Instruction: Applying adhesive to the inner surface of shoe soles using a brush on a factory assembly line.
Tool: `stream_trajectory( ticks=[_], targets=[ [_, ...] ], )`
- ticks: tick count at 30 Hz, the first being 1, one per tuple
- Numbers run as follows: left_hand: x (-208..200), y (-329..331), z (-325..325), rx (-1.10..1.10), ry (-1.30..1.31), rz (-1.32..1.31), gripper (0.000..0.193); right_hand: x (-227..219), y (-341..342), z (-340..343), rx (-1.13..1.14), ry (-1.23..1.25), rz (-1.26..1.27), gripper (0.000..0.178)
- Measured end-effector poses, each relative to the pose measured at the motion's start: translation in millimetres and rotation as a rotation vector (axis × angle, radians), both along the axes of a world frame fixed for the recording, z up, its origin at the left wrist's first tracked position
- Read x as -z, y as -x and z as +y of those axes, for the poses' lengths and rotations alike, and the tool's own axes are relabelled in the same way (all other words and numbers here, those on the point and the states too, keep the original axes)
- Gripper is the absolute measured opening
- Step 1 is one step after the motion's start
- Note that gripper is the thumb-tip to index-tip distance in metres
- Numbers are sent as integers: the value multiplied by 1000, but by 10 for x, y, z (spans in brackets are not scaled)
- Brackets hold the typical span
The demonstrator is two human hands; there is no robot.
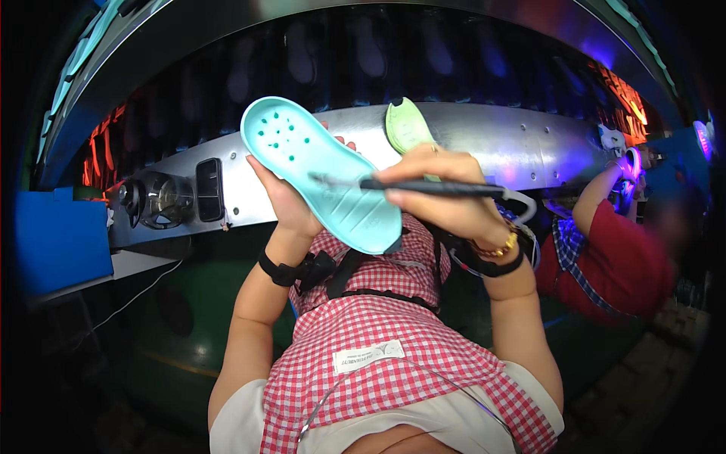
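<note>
A turquoise shoe sole [344,198] is held tilted in front of me, its inner side up. Dark green dots mark its far-left end, and ridged lines cross the nearer end. My left hand [291,200] is closed round the sole from beneath and along its left edge, with fingertips showing past the far edge. In my right hand [446,189], pinched between thumb and fingers, is a slim black-handled brush [439,187]. Its greyish tip, smeared by motion, is over the middle of the sole; I cannot tell whether they touch. A light green sole [407,125] lies just beyond my right hand.
A metal ledge [514,144] runs across in front, with a conveyor of dim sole shapes [370,57] behind it. At left are a clear jar [162,200], a black tray [209,189] and a blue box [64,242]. A co-worker in red [612,257] works at right.
</note>
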State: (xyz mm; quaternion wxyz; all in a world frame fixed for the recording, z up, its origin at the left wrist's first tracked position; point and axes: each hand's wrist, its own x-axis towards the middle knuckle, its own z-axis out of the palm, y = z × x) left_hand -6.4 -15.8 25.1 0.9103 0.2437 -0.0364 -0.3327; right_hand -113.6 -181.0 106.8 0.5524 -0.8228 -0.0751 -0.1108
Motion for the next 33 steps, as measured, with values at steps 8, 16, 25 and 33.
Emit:
stream_trajectory(
  ticks=[8, 16, 25, 33],
  targets=[
    [-194, -100, -73, -173, -28, -76, 86, 83, 25, 36, -100, -182, 18, 21],
    [-365, -178, -33, -163, 36, -115, 90, 38, 118, -106, -108, -368, 128, 21],
    [-527, -264, -23, 47, 233, -307, 89, 336, 75, -154, -150, -764, 125, 20],
    [-552, 236, -106, -5, 266, -41, 70, 257, 70, 221, 86, -905, 179, 15]
  ],
)
